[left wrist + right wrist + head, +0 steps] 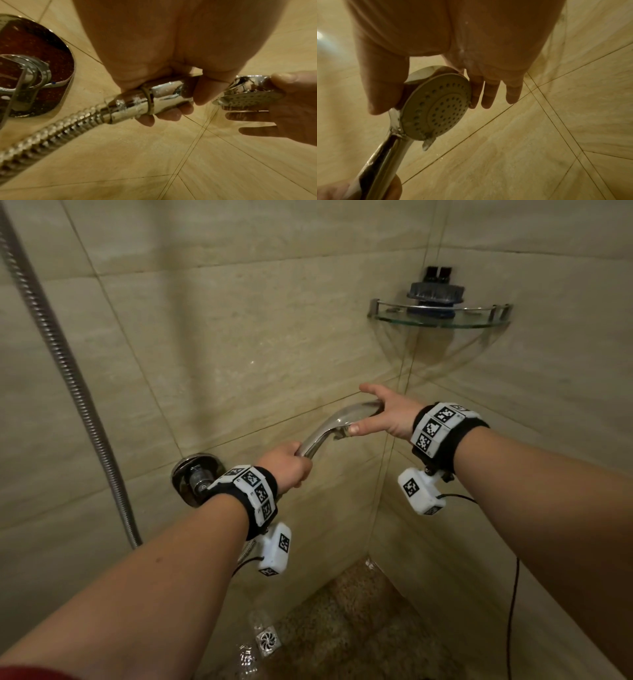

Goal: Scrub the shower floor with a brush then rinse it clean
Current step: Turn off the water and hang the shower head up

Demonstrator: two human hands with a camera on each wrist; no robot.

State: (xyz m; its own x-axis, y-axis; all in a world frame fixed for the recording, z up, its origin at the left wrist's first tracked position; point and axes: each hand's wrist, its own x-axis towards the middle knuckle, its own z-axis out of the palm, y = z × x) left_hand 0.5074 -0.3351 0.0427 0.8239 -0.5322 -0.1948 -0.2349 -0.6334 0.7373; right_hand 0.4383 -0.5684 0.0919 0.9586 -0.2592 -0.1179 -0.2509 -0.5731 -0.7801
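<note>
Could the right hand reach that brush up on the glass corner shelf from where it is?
Probably yes. The brush sits on the glass shelf above the right hand, with open air between. But that hand is pinching the shower head and would have to let go first.

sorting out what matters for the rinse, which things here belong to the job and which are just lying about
In use:
- shower head, left hand gripping its handle, right hand pinching its rim
- hose
- tap
- shower floor and drain
- brush, parked on the shelf

Lying about:
- glass corner shelf
- dark item behind the brush
</note>
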